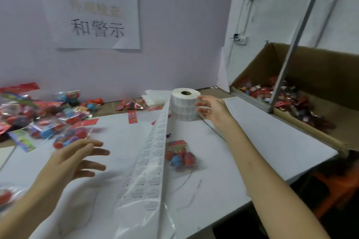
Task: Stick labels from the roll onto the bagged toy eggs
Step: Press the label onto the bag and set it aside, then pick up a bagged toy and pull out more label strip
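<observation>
A white label roll (185,105) stands upright at the back of the white table. Its strip of labels (153,153) trails from the roll toward me across the table. My right hand (211,109) reaches to the roll's right side with fingers spread, touching or almost touching it. My left hand (77,161) hovers open over the table left of the strip, holding nothing. One bag of toy eggs (180,156) lies just right of the strip. A pile of bagged eggs (42,120) lies at the left.
A large cardboard box (310,75) holding many bagged eggs stands at the right, behind a slanted metal bar (291,44). Loose eggs (95,102) and red header cards (132,117) lie near the wall. A paper sign (95,23) hangs on the wall. The table edge (291,176) runs at the right.
</observation>
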Tool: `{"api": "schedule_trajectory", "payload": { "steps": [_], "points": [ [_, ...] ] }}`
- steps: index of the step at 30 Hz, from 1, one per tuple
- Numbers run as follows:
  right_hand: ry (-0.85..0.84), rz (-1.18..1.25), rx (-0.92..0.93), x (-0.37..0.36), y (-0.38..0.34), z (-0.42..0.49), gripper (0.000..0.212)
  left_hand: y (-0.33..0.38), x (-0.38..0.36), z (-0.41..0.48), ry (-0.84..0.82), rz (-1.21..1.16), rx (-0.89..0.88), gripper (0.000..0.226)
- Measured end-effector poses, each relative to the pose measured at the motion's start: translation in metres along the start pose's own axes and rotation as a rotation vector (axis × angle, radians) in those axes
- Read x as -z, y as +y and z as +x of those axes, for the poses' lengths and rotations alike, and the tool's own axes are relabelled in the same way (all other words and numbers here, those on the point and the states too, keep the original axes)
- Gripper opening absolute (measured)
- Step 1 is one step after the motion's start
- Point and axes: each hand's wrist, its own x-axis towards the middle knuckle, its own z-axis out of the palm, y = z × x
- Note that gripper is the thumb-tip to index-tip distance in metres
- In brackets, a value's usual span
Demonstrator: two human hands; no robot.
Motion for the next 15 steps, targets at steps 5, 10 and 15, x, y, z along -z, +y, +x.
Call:
{"api": "schedule_trajectory", "payload": {
  "steps": [5,10,15],
  "points": [
    [-0.314,-0.259,0.13,-0.072,-0.011,-0.03,0.022,0.007,-0.01,-0.009,0.092,0.37,-0.062,0.015],
    [-0.548,-0.521,0.283,-0.147,-0.009,-0.043,0.009,-0.003,-0.01,-0.009,0.113,0.979,-0.049,0.033],
    [-0.633,-0.764,0.285,-0.211,0.002,-0.019,0.06,0.007,0.007,0.017,0.22,1.068,-0.001,0.07]
  ]
}}
